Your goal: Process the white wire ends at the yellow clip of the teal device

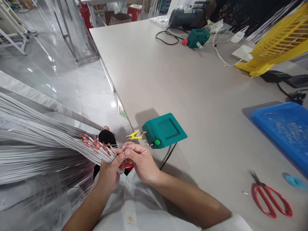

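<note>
My left hand (109, 175) is closed around the front part of a thick bundle of white cables (60, 138), whose stripped ends show reddish copper strands. Its thumb tip meets the fingertips of my right hand (144, 162), which pinch something small that I cannot make out. Just beyond the fingers, at the table edge, sits a green box (166, 130) with a round green button and metal terminals. A yellow clip (134, 136) is attached to one terminal. Thin wires run near my right fingertips, below the clip.
On the table (204, 96) at right lie red-handled scissors (268, 195), a light-blue ring (295, 180) and a blue tray (286, 128) of small clear pieces. A yellow fan (279, 41) and a second green box (198, 38) with cords stand farther back. More hanging cables fill the left.
</note>
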`<state>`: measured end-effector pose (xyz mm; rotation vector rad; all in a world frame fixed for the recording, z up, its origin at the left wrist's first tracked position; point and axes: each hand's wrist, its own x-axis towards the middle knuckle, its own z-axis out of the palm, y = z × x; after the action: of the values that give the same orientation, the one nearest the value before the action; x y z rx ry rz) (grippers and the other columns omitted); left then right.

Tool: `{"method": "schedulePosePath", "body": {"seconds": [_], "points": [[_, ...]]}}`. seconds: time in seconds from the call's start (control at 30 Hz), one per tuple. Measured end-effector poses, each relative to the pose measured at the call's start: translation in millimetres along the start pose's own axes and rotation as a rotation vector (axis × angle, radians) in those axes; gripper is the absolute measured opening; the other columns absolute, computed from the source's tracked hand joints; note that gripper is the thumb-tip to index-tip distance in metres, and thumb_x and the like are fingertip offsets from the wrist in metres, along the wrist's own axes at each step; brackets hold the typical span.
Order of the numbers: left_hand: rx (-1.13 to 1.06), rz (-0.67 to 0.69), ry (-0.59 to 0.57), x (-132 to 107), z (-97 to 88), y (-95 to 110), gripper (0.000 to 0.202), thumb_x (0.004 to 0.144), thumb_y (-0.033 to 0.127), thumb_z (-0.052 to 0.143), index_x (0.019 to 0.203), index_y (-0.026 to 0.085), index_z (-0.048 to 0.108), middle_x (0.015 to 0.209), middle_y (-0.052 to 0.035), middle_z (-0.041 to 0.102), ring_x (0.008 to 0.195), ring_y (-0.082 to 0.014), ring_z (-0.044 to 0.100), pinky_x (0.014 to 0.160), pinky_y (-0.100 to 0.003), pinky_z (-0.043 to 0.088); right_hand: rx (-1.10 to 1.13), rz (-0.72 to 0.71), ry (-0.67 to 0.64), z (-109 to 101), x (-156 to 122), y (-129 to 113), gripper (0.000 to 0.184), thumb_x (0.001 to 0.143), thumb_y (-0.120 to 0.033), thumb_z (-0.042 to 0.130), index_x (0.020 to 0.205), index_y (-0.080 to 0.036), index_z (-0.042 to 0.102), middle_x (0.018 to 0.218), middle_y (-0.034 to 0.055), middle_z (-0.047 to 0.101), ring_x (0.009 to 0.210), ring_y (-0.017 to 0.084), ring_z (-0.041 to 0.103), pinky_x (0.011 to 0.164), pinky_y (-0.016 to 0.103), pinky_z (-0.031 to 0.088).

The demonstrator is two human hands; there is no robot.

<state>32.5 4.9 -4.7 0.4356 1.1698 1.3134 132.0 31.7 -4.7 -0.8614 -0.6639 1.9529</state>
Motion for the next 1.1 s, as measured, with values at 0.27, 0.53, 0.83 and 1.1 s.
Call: {"method": "schedulePosePath", "body": {"seconds": [0.27,0.53,0.83,1.1], "points": [[0.363,0.110,0.030,-3,0.2,-2,0.017,0.072,0.030,0.063,0.073,0.014,0.067,0.047,0.0046,0.049,0.040,-0.0056,0.035,0.039,-0.019,0.025,-0.677,-0.449,0.101,-15,3,-10,0.015,0.079,-0.025,0.057,0.066,-0.019,0.062,0.067,0.0015,0.062,0.068,0.013,0.057,0.066,0.026,0.047],[0.636,0.161,0.020,-4,2.1,5,0.015,0.067,0.025,0.062,0.069,0.013,0.070,0.043,0.0039,0.045,0.040,-0.0085,0.035,0.039,-0.021,0.029,-1.680,-0.968,-0.195,-35,5,-19,0.022,0.085,-0.020,0.039,0.075,-0.016,0.058,0.071,0.0063,0.061,0.068,0.016,0.055,0.061,0.028,0.040],[0.658,0.128,0.130,-7,8.6,-3,0.016,0.066,0.022,0.059,0.054,0.013,0.062,0.039,0.0052,0.041,0.039,-0.0071,0.035,0.039,-0.020,0.030,-1.984,-1.122,-0.511,-40,9,-37,0.020,0.087,-0.015,0.038,0.079,-0.013,0.057,0.068,0.0052,0.056,0.061,0.015,0.048,0.057,0.029,0.032],[0.513,0.148,0.189,-1,0.8,-3,0.015,0.070,0.028,0.062,0.071,0.013,0.064,0.053,0.0017,0.057,0.039,-0.0063,0.040,0.038,-0.019,0.033,-1.664,-0.676,-0.238,-38,-9,-36,0.018,0.086,-0.019,0.038,0.088,-0.015,0.055,0.080,0.0078,0.061,0.068,0.015,0.056,0.056,0.026,0.041]]}}
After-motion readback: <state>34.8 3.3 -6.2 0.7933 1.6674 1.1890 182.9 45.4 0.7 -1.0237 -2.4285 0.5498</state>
